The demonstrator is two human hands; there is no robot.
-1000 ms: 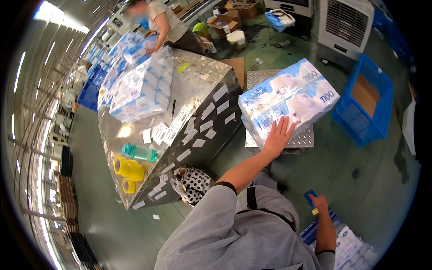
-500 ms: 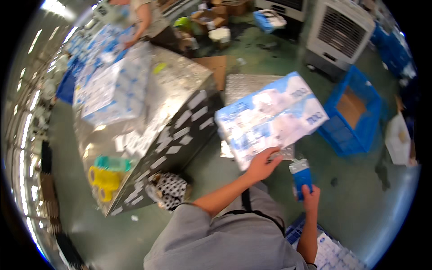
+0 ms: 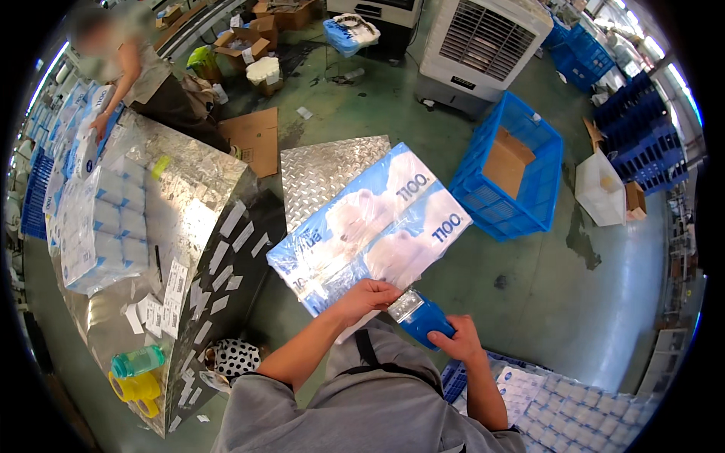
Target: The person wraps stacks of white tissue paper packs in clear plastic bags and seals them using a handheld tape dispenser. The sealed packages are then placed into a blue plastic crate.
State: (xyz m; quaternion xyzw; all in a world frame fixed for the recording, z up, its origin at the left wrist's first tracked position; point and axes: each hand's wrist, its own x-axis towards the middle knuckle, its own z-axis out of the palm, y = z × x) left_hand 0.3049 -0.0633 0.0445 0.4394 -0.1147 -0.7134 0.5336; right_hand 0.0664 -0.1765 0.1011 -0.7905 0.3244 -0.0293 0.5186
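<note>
In front of me is a large plastic-wrapped pack of tissue paper point(image 3: 377, 219), blue and white with a bear picture. My left hand point(image 3: 368, 300) is closed at its near edge, fingertips pinching the wrap there. My right hand point(image 3: 457, 340) grips a blue hand-held tool point(image 3: 425, 323) with a wide silvery head, its exact kind unclear. That head lies against the pack's near edge, close beside my left fingertips. What bears the pack from below is mostly hidden; a ribbed metal plate point(image 3: 321, 170) shows behind it.
A metal-topped table point(image 3: 192, 177) on the left carries wrapped rolls point(image 3: 106, 226), labels, a green bottle point(image 3: 137, 361) and yellow tape rolls point(image 3: 136, 386). A person point(image 3: 132, 68) works at its far end. A blue crate point(image 3: 502, 215) and an air cooler point(image 3: 483, 45) stand at right and back.
My view has turned right. The blue tool has come in from the right to the pack's near edge. My left hand, fingers apart before, has closed at that edge.
</note>
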